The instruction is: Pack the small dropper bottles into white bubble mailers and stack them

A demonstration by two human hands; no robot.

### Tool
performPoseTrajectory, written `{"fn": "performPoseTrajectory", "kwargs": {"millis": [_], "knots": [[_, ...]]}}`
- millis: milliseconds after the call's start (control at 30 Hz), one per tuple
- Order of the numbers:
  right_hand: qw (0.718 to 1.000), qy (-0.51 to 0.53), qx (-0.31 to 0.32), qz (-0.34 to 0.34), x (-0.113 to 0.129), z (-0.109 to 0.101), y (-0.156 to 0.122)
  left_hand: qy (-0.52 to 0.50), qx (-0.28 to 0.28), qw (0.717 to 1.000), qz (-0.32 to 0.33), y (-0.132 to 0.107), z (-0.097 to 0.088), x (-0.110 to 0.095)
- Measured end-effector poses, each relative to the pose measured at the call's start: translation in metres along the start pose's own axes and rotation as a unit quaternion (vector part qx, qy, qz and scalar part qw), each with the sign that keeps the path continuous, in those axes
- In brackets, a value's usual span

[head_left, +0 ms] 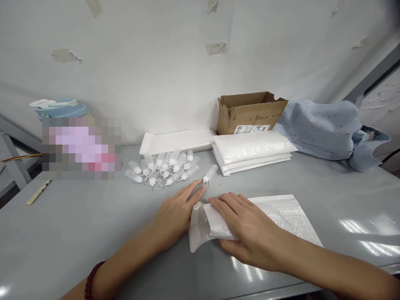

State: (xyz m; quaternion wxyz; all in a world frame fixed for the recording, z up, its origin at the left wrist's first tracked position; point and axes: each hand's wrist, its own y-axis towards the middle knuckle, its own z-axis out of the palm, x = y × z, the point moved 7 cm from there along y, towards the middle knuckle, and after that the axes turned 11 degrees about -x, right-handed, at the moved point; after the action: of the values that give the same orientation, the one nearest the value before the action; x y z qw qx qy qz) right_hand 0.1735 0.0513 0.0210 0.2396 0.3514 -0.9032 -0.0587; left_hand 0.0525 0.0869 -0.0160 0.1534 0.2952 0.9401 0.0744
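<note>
My left hand (176, 214) reaches forward, its thumb and index finger closed around the capped tip of a small clear plastic dropper bottle (211, 173) with a white cap and a looped cord. The bottle lies tilted just beyond the fingertips. My right hand (246, 231) grips a white bubble mailer (287, 212) near its mouth, fingers on top and thumb below. The mailer's mouth gapes towards the left, with its flap (196, 233) beside my left hand. Farther back lies a loose pile of similar dropper bottles (165, 168).
Behind the pile is a flat stack of white mailers (178, 141). More bubble mailers (253, 148) lie stacked in front of an open cardboard box (250, 114). Bluish speckled fabric (318, 129) fills the back right. A blurred pink item (81, 143) and a snap-off blade cutter (39, 192) are left.
</note>
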Motion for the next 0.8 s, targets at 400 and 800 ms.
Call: {"fn": "performPoseTrajectory", "kwargs": {"millis": [400, 800], "knots": [[1.0, 0.004, 0.001, 0.016, -0.002, -0.002, 0.003, -0.061, -0.059, 0.996, -0.025, -0.004, -0.01, 0.001], [1.0, 0.001, -0.002, 0.027, -0.007, -0.006, 0.003, -0.249, -0.233, 0.908, -0.244, -0.013, -0.054, 0.032]]}}
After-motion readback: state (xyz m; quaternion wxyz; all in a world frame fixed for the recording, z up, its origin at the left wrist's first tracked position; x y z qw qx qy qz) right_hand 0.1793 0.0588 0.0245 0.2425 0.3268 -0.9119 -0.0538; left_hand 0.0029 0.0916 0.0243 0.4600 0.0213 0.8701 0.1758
